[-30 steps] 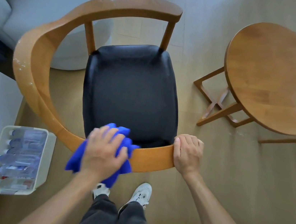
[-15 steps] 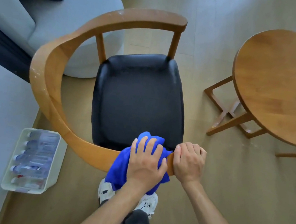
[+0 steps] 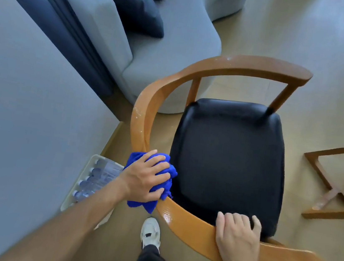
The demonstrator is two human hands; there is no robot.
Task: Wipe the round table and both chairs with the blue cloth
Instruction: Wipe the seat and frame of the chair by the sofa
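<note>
From my head camera I see my left hand (image 3: 146, 177) pressing the bunched-up bright blue cloth (image 3: 151, 182) on the curved wooden rail of the chair with the black padded seat (image 3: 228, 159), fingers curled over the cloth. My right hand (image 3: 237, 239) lies on the same rail nearer me, fingers curled over its edge. The rail looks wet and shiny between my hands. Only the wooden legs of the round counter (image 3: 339, 185) show at the right edge. A white tray of plastic bottles (image 3: 92, 177) sits on the floor beside my left arm.

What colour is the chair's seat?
Black, slightly shiny; the seat shows in the head view.
</note>
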